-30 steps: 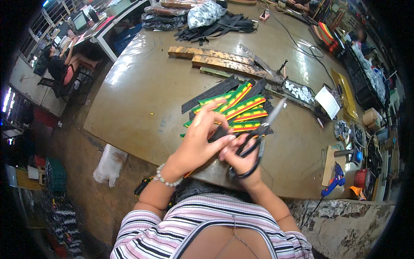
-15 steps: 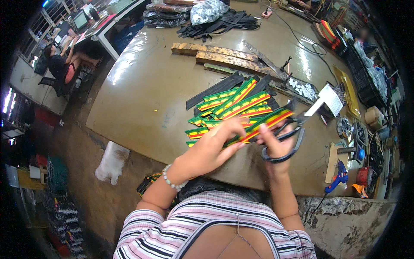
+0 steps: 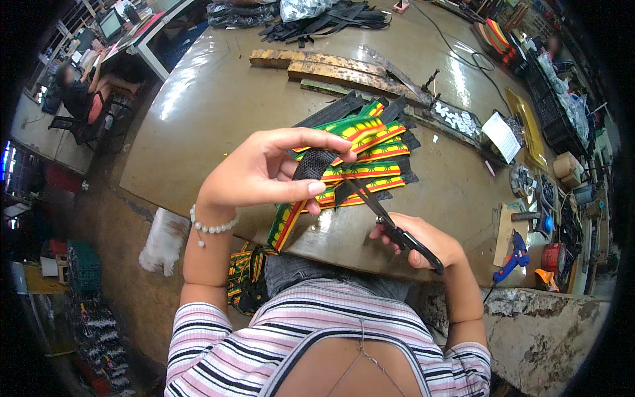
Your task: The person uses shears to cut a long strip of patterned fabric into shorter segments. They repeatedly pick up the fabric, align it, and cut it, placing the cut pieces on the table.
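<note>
Between the fingers and thumb of my left hand (image 3: 254,169) is a green, yellow and red patterned strap (image 3: 286,221), bent over so that its black woven side shows. One end of it hangs down below the hand. My right hand (image 3: 430,241) grips black-handled scissors (image 3: 390,226), whose blades point up and left to the strap by my left fingertips. Whether the blades touch the strap, I cannot tell. Beneath and beyond the hands lies a pile of cut strap pieces (image 3: 380,171), some showing the coloured pattern and some black.
Wooden bars (image 3: 350,78) lie beyond the pile, with small white pieces (image 3: 456,120) to their right. A blue glue gun (image 3: 510,259) and a hammer (image 3: 526,216) lie at the right edge. Black straps (image 3: 327,21) are heaped at the back. A person (image 3: 83,92) sits far left.
My left hand has risen and now holds the strap bent with its black side showing. The right hand has moved down, turning the scissors to point toward the strap.
</note>
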A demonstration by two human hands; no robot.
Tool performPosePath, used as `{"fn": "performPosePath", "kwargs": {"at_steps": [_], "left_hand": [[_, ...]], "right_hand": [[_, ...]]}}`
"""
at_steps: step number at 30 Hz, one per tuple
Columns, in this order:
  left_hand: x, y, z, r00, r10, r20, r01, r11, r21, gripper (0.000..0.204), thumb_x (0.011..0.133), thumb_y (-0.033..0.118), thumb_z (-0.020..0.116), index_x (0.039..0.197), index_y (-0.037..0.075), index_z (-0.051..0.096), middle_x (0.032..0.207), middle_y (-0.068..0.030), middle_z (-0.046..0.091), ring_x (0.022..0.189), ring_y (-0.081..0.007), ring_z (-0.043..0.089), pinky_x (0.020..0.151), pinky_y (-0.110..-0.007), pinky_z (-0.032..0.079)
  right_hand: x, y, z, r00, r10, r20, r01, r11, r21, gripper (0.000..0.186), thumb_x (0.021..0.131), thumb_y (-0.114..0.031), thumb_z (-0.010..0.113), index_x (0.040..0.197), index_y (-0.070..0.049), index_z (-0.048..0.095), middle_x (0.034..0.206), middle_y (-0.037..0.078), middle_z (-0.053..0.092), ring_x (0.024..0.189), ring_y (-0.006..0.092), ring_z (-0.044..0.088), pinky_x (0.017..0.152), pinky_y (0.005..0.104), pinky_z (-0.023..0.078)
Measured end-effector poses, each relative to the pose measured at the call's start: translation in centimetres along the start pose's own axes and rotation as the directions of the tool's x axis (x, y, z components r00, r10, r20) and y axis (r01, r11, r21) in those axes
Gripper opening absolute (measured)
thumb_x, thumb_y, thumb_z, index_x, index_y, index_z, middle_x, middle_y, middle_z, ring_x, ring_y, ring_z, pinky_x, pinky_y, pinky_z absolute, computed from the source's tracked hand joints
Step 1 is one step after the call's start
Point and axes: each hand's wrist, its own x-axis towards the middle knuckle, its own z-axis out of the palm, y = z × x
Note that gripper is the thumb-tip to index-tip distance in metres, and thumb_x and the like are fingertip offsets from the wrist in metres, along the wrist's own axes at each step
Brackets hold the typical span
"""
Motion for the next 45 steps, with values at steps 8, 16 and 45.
{"fn": "performPosePath", "kwargs": {"at_steps": [8,16,45], "left_hand": [[1.3,-0.3,0.0,1.000,-0.005,0.031,0.003,0.998,0.068,0.039,0.083,-0.004,0.067,0.122,-0.006,0.060,0.112,-0.0158,0.063,0.079,-0.0139,0.066,0.069,-0.024,0.057],[1.9,-0.7,0.1,0.979,-0.144,0.147,0.144,0.990,0.009,0.054,0.073,-0.004,0.076,0.123,-0.008,0.057,0.117,-0.0164,0.060,0.085,-0.0135,0.065,0.066,-0.023,0.059],[2.2,-3.6,-0.7,0.982,-0.176,0.072,0.177,0.984,-0.002,0.048,0.076,-0.004,0.075,0.121,-0.005,0.059,0.122,-0.0155,0.058,0.071,-0.0114,0.067,0.059,-0.020,0.055]], "right_hand": [[0.5,-3.4,-2.7,0.995,0.030,0.091,-0.017,0.991,-0.133,0.094,0.076,-0.087,0.038,0.106,0.000,0.054,0.088,0.012,0.051,0.085,0.0333,0.055,0.078,0.0423,0.046],[1.1,-4.1,-3.6,0.987,0.026,0.160,0.006,0.981,-0.196,0.073,0.084,-0.068,0.051,0.105,0.001,0.054,0.095,0.019,0.057,0.090,0.0367,0.057,0.081,0.0429,0.046],[-0.5,-1.8,-0.7,0.962,0.085,-0.259,-0.094,0.995,-0.025,0.051,0.078,-0.048,0.076,0.074,-0.002,0.054,0.068,0.006,0.056,0.060,0.0110,0.052,0.055,0.0289,0.043]]}}
